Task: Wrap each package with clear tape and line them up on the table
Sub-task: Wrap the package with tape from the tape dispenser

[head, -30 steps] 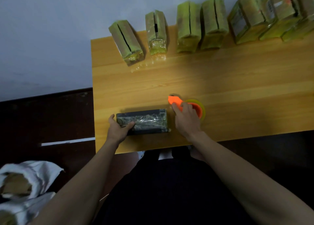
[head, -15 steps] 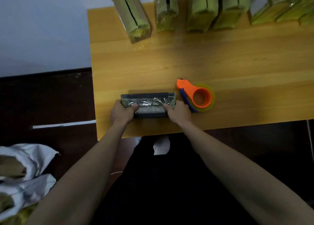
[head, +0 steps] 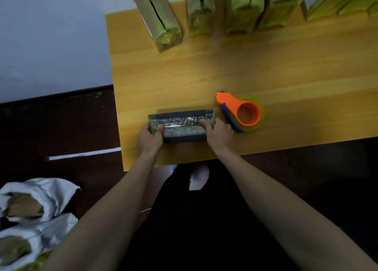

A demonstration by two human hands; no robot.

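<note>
- A dark package (head: 182, 124), long and flat with crinkled clear tape across its top, lies near the front edge of the wooden worktop (head: 266, 70), lengthwise from left to right.
- My left hand (head: 150, 138) grips the package's left end, thumb curled over the top.
- My right hand (head: 218, 134) grips the right end the same way, thumb pressed on the taped top.
- Just beside my right hand sits an orange tape dispenser (head: 241, 112) holding a roll of clear tape, apart from the package.
- Along the far edge stands a row of green packages (head: 243, 11); the leftmost one (head: 158, 19) is tilted at an angle.
- On the dark floor to my left lie white sacks (head: 34, 207), open at the mouth.
</note>
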